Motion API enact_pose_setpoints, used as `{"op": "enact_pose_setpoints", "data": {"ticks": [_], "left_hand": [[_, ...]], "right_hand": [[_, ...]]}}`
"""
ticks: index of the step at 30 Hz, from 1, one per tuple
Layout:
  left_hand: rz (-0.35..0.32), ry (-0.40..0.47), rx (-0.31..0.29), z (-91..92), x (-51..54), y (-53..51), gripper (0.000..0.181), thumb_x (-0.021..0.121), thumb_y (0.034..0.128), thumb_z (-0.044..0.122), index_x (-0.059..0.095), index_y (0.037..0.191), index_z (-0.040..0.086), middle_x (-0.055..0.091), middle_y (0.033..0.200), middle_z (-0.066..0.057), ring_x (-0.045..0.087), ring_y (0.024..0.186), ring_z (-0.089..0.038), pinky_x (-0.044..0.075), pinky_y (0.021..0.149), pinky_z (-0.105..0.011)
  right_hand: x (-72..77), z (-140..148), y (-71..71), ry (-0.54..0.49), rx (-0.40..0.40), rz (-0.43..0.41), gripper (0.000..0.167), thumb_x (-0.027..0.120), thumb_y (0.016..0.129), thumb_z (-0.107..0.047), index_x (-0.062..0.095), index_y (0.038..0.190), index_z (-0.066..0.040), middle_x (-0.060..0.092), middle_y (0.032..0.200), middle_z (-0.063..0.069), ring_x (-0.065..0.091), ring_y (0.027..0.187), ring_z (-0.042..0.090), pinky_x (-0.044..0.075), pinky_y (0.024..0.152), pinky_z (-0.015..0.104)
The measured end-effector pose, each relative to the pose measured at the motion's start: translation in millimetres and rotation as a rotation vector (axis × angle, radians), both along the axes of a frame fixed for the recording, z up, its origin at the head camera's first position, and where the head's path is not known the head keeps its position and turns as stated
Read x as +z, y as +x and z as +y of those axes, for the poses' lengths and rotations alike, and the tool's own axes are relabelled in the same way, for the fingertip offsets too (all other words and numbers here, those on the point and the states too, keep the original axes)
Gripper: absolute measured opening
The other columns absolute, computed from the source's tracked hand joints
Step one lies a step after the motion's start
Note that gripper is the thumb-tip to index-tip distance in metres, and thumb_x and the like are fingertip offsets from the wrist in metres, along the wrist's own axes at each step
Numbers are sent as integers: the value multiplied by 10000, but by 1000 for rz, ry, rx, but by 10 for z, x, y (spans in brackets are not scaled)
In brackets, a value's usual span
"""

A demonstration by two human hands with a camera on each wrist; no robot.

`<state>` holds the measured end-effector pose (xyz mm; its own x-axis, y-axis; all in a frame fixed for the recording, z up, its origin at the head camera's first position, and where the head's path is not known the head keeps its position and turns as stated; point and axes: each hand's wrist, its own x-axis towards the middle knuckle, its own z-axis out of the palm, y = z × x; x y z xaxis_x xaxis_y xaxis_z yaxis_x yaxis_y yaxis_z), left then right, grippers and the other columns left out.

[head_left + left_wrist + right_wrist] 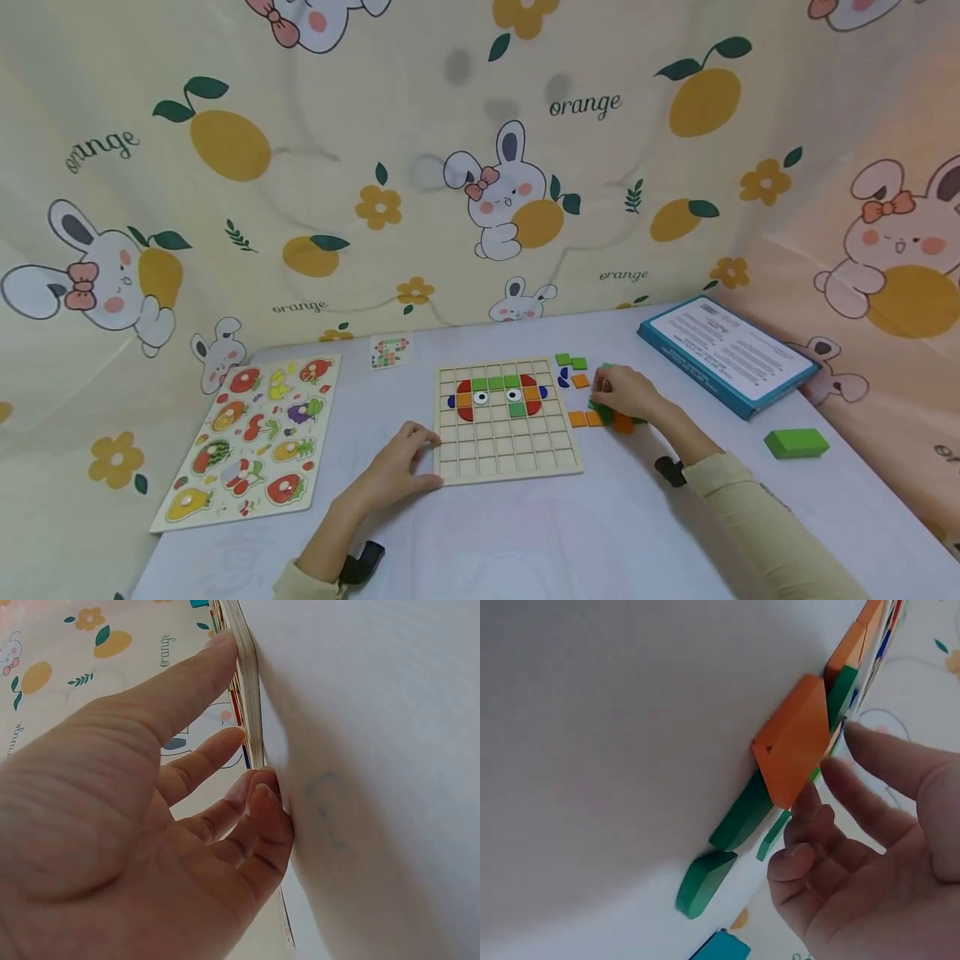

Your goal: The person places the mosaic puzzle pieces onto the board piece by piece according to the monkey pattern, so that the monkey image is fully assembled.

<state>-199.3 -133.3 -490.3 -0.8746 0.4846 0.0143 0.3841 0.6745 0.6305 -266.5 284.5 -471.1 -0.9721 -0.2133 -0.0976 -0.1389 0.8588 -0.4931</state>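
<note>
A: Where did the grid board [468, 448] lie?

B: Flat on the surface [495, 542], between the hands. Left hand [393, 471] at its left edge: thumb at the near corner, a fingertip touching the edge farther up, fingers loosely spread.

A: Right hand [630, 390]?

B: Beyond the board's right edge, over a loose pile of green and orange pieces [623, 423]. Thumb and forefinger reached down close together; could not tell whether they pinched a piece. The right wrist view showed an orange piece [795, 739] tilted against green ones, just beside the fingertips.

A: Contents of the board?

B: Upper rows filled: red corners, orange squares, green squares, blue half-rounds at both sides, two eye pieces [481, 398]. Lower rows bare.

A: Between board and pile?

B: Two green squares [571, 362], blue half-rounds [563, 377] and an orange square [581, 381], near the right hand.

A: Farther off?

B: Picture card [390, 352] behind the board; fruit puzzle [251, 437] left of the left hand; green block [797, 443] well right of the pile.
</note>
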Motion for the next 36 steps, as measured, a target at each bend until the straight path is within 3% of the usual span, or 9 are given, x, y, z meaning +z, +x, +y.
{"op": "enact_pose_setpoints", "data": {"ticks": [4, 8, 12, 18, 22, 25, 29, 33, 36], "left_hand": [[1, -12, 11, 0, 0, -8, 531, 850, 801, 280, 592, 1233, 108, 497, 1168, -32, 478, 948, -168, 448, 781, -297], [-9, -15, 20, -7, 11, -9, 534, 849, 801, 287, 591, 1237, 116, 494, 1169, -31, 476, 946, -167, 447, 776, -295], [-13, 2, 17, -18, 21, -8, 536, 851, 798, 278, 594, 1237, 110, 496, 1173, -39, 478, 942, -176, 447, 770, -303], [-18, -4, 4, -21, -13, -19, 527, 845, 805, 285, 588, 1235, 122, 491, 1173, -31, 473, 942, -160, 449, 776, -296], [-12, -3, 2, -17, -14, -24, 529, 846, 804, 286, 588, 1235, 122, 492, 1173, -31, 473, 940, -159, 449, 771, -296], [-9, -2, 5, -13, -4, -25, 532, 850, 799, 281, 591, 1234, 119, 494, 1170, -32, 473, 937, -162, 447, 769, -298], [-4, -10, 7, -8, -5, -23, 532, 850, 799, 284, 590, 1233, 121, 493, 1167, -31, 473, 938, -165, 446, 772, -298], [-10, -15, 12, 0, -9, -16, 526, 849, 801, 287, 591, 1227, 120, 492, 1149, -29, 469, 935, -168, 440, 770, -300], [-13, -8, 12, 2, 8, -18, 524, 851, 799, 282, 594, 1222, 110, 494, 1141, -36, 471, 935, -175, 440, 768, -311]], "right_hand": [[39, -28, -150, -19, -75, -22, 275, 616, 981, -169, 594, 1198, -1, 586, 890, 115, 546, 722, 233, 460, 620, 335], [59, -70, -340, 28, -95, 18, 376, 604, 980, -139, 564, 1331, -11, 567, 1114, 188, 560, 938, 309, 512, 813, 451], [13, -106, -531, 76, -70, 61, 337, 641, 961, -111, 609, 1282, -13, 529, 1201, 209, 514, 1061, 338, 461, 942, 503], [-40, -95, -662, -3, -79, -32, 182, 681, 933, -90, 607, 1067, 9, 554, 1039, 165, 511, 943, 308, 460, 851, 441], [-17, -90, -679, -85, -119, 30, 128, 682, 902, -20, 580, 976, 6, 577, 934, 146, 522, 873, 292, 457, 786, 409], [48, -168, -653, -156, -119, 119, 138, 658, 907, 12, 601, 1033, 22, 591, 916, 146, 536, 845, 286, 461, 751, 397], [117, -415, -558, -282, 20, 164, 200, 639, 922, 34, 647, 1121, 47, 621, 917, 140, 561, 796, 261, 479, 696, 355], [115, -773, -391, -389, 251, 73, 179, 619, 929, 61, 688, 1095, 67, 662, 916, 130, 603, 745, 244, 500, 649, 299], [103, -1060, -278, -405, 352, 20, 201, 623, 931, 57, 688, 1121, 62, 674, 895, 100, 620, 737, 207, 506, 661, 268]]}}
